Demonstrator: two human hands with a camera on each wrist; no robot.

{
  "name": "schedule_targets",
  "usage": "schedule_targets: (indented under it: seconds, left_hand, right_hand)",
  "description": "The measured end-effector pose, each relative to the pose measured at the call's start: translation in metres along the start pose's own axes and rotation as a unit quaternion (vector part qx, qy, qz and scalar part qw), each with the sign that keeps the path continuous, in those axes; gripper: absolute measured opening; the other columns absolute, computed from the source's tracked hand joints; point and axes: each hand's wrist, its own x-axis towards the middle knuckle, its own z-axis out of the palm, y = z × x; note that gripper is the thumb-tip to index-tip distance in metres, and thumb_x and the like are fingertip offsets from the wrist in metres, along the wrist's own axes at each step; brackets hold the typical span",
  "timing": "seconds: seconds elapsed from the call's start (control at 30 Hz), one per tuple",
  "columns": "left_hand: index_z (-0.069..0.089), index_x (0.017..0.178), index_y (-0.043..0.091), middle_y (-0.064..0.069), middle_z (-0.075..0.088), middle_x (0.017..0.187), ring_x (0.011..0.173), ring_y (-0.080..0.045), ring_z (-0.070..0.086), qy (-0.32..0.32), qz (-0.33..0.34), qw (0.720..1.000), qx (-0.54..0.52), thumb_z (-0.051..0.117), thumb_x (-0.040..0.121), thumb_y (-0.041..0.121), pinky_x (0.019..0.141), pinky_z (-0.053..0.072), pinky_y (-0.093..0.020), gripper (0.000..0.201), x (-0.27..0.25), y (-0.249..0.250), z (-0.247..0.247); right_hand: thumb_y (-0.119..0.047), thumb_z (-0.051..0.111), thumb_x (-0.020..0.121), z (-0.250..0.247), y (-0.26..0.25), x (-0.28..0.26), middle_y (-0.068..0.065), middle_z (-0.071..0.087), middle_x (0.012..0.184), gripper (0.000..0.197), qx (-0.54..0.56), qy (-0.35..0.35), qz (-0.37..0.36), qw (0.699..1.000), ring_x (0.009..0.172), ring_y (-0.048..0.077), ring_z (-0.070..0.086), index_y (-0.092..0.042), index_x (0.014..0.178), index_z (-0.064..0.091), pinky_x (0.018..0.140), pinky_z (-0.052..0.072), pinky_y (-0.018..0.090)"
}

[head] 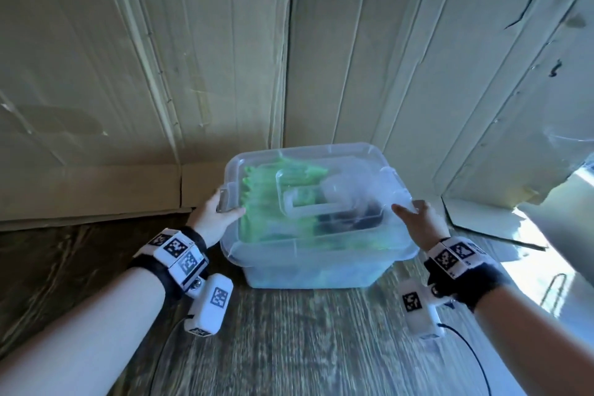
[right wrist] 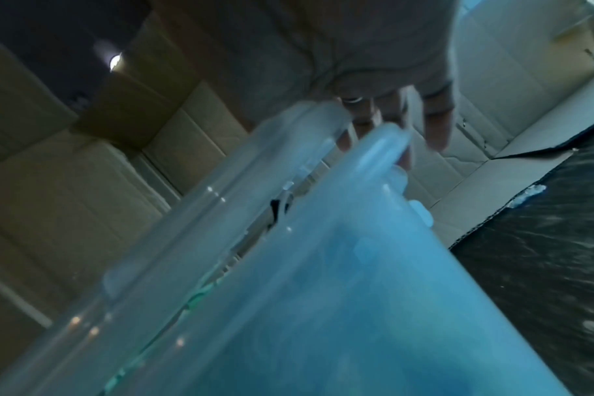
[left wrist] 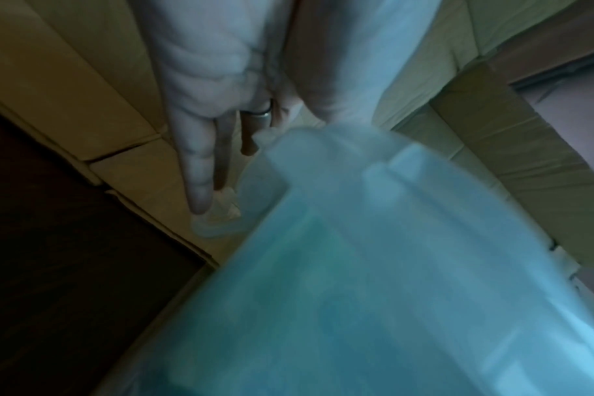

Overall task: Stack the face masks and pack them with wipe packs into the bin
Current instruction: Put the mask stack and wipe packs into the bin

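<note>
The bin (head: 308, 270) sits on the worktop (head: 289, 347), green masks (head: 257, 199) inside. The left hand (head: 215, 212) grips the lid (head: 321, 154) by its clip; the right hand (head: 418, 219) rests relaxed against the opposite clip. Uneven pressing may leave 1 side unlatched.

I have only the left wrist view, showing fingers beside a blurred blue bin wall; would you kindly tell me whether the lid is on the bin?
Observer: Yes, the clear lid lies over the bin, with its handle on top.
Operator: Where is the right hand?
Observer: The right hand is at the lid's right-side latch, thumb on the lid's edge.
Operator: Is that side seated?
Observer: Apparently not: the right wrist view shows a gap between the lid and the bin rim.
</note>
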Motion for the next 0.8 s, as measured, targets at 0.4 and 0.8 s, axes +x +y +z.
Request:
schedule_targets:
  seconds: [0.4,0.8]
  left_hand:
    - [0.036,0.141,0.007,-0.01,0.051,0.134,0.108,-0.017,0.051,0.041,0.057,0.994,-0.081,0.068,0.08,0.0,0.087,0.04,-0.027,0.069,0.005,0.012,0.001]
    - [0.036,0.14,0.002,-0.009,0.049,0.136,0.117,-0.022,0.053,0.036,0.11,0.988,-0.101,0.067,0.08,-0.005,0.09,0.043,-0.023,0.068,0.011,0.041,0.016]
  right_hand:
    - [-0.019,0.061,0.085,0.002,0.013,0.017,0.021,0.053,0.122,0.053,0.063,0.004,0.05,0.997,0.111,0.034,0.051,0.0,0.13,0.041,0.08,0.035,0.031]
    - [-0.016,0.058,0.087,-0.012,0.022,0.029,0.023,0.056,0.124,0.05,0.038,0.01,0.025,0.999,0.111,0.035,0.054,0.002,0.131,0.044,0.089,0.041,0.037]
